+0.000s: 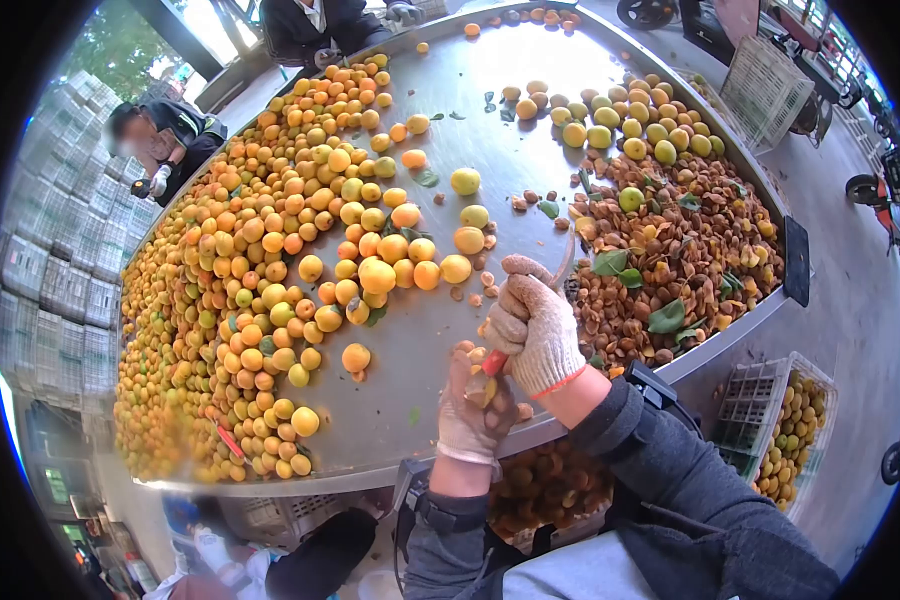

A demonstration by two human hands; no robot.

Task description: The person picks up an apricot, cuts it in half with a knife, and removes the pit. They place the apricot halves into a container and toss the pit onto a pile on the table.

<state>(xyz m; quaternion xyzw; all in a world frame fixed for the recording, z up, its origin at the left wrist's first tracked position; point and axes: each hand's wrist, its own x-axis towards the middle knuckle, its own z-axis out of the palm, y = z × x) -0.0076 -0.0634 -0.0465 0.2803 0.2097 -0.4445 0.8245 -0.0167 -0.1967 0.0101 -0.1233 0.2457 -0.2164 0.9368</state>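
My right hand (535, 325), in a pale knitted glove, is closed around a tool with a red handle (494, 362) and a curved metal part (566, 262) that sticks up past the fist. Just left of it and lower, my left hand (473, 410), gloved too, has its fingers curled round a piece of fruit (481, 388), which touches the red handle. Both hands are over the near edge of a metal table (410, 370). Orange and yellow fruit (377, 275) lies loose beyond them to the left. A heap of brown pits and scraps (650, 260) with green leaves is on the right.
A crate of fruit (792, 430) stands at the lower right, and a container of brown pieces (555, 485) is below the table edge. Co-workers are at the far side, the left and the lower left. A second red-handled tool (230, 441) lies among the left fruit.
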